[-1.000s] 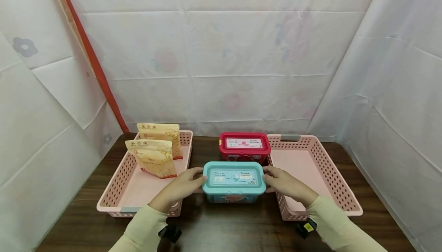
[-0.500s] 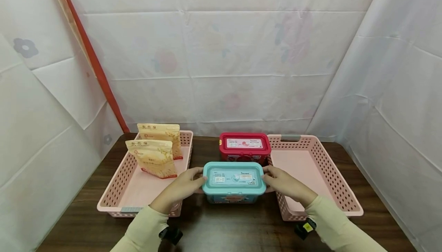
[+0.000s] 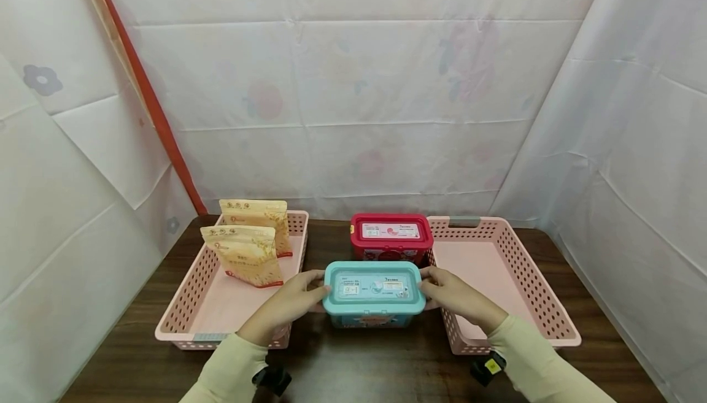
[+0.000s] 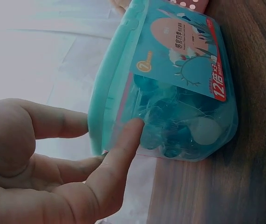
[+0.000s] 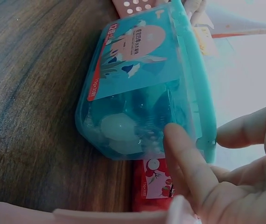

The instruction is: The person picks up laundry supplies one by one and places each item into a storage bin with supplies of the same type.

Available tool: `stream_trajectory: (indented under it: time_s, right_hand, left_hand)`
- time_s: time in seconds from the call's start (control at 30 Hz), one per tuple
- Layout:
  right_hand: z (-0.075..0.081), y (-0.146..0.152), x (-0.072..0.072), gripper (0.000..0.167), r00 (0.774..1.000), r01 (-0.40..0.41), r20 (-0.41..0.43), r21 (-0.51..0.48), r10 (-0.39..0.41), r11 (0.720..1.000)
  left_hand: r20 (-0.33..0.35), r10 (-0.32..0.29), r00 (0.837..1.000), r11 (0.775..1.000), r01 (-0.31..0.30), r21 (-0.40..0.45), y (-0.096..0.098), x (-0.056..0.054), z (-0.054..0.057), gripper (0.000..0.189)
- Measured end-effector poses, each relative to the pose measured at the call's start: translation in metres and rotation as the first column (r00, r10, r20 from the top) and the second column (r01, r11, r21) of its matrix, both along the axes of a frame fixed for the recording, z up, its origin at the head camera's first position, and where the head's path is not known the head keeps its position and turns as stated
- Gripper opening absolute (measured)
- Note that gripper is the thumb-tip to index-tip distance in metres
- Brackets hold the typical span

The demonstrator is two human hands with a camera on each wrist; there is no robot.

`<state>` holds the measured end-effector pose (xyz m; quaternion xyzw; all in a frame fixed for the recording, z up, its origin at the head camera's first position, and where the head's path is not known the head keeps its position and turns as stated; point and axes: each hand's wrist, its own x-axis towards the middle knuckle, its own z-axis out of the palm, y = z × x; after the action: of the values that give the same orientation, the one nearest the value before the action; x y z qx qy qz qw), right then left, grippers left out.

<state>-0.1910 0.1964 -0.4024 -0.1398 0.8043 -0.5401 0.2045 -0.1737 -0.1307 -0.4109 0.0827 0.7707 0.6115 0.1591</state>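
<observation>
A teal-lidded tub of laundry pods [image 3: 375, 289] stands at the middle of the dark wooden table, its base right at the tabletop. The left hand [image 3: 298, 297] pinches its left end, thumb at the lid's edge. At the opposite end the right hand [image 3: 457, 297] holds it the same way. In the left wrist view, a finger [image 4: 123, 154] presses the clear side wall below the lid, with blue and white pods showing through. The right wrist view has a finger [image 5: 184, 149] on the other end wall. Directly behind stands a red tub [image 3: 391, 246], partly hidden by the teal one.
A pink basket [image 3: 182, 305] on the left bears two yellow pouches [image 3: 248, 259] standing upright. Another pink basket [image 3: 538, 286] lies on the right, its near-left rim close by the right hand. White patterned sheets [image 3: 353, 108] hang behind and along both sides.
</observation>
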Motion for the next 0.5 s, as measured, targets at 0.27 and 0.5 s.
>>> stream_trajectory:
  time_s: [0.27, 0.5]
  right_hand:
    - [-0.0005, 0.0031, -0.001, 0.05, 1.0, 0.004, -0.019, -0.044, -0.004, 0.999]
    - [0.0045, 0.0082, -0.0003, 0.051, 0.999, 0.033, -0.019, -0.117, -0.035, 0.993]
  left_hand:
    - [-0.016, -0.017, 1.0, 0.999, 0.018, 0.036, -0.0034, 0.0001, 0.0023, 0.052]
    - [-0.042, -0.021, 0.999, 0.998, 0.024, 0.064, -0.0081, -0.0004, 0.0081, 0.059]
